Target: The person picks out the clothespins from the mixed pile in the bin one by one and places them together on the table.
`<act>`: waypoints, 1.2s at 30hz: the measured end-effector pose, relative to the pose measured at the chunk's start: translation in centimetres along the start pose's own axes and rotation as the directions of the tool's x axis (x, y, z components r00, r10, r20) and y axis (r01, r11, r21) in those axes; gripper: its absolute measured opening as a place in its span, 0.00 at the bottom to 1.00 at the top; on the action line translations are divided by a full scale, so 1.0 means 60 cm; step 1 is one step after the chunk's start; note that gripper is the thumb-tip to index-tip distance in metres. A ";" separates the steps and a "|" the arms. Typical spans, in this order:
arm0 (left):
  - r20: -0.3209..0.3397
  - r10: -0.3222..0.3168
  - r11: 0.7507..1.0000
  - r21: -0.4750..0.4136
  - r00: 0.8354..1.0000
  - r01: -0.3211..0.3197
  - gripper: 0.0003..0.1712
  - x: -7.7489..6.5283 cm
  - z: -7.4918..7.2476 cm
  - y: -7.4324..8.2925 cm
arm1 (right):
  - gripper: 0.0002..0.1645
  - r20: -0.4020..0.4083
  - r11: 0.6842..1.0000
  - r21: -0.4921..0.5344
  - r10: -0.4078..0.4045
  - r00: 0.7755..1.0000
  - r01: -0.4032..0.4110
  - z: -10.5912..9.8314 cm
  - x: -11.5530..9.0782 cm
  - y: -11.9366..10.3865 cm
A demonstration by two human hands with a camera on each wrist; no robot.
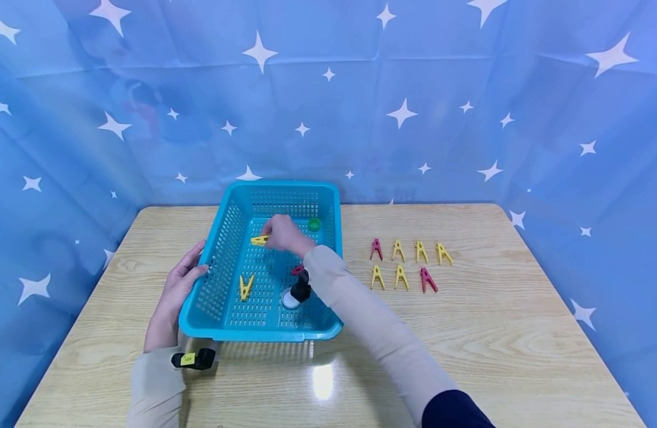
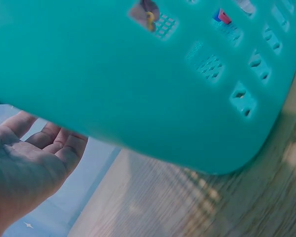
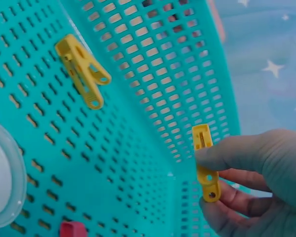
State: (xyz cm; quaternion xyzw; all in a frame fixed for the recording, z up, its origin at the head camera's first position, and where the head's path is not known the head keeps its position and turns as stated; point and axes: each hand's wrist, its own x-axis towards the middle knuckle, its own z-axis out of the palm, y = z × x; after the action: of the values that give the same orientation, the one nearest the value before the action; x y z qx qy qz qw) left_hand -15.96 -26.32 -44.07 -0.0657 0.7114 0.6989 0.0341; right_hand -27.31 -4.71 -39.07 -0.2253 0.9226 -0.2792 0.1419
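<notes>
My left hand (image 1: 175,289) grips the left rim of a blue-green plastic basket (image 1: 253,337), thumb over the edge and fingers outside. In the left wrist view the basket wall fills most of the frame. Over the basket's far half, my right hand (image 1: 285,233) pinches a yellow clothespin (image 3: 208,180) between thumb and fingers. Another yellow clothespin (image 1: 245,288) lies on the basket floor, nearer the front left. A red piece (image 1: 297,270) and a white round lid-like thing (image 1: 289,299) are there too, partly hidden by my right wrist. A green cap (image 1: 314,224) sits toward the back right.
To the basket's right, several clothespins stand out in two rows on the wooden table (image 1: 521,333). The far row has a red clothespin (image 1: 376,249) and three yellow ones; the near row has two yellow and one red clothespin (image 1: 427,279). A blue star-patterned curtain (image 1: 328,101) surrounds the table.
</notes>
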 end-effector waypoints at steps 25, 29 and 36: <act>-0.013 0.007 1.000 0.012 1.000 -0.007 0.32 0.000 0.001 0.001 | 0.18 -0.155 0.986 0.025 -0.162 0.975 0.168 -0.095 -0.094 0.003; -0.013 -0.001 1.000 0.023 1.000 0.001 0.32 0.001 0.000 0.001 | 0.17 -0.191 0.983 0.005 -0.182 0.965 0.186 -0.107 -0.110 0.007; -0.012 -0.018 0.999 0.029 1.000 0.018 0.32 0.001 0.000 0.003 | 0.17 -0.232 0.981 0.027 -0.180 0.956 0.191 -0.126 -0.134 0.026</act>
State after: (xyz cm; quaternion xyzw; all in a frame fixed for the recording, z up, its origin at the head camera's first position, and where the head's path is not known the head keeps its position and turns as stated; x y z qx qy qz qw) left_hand -16.05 -26.32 -43.91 -0.0757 0.7210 0.6877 0.0373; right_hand -23.88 3.87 -32.79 -0.2737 0.9005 -0.3378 0.0137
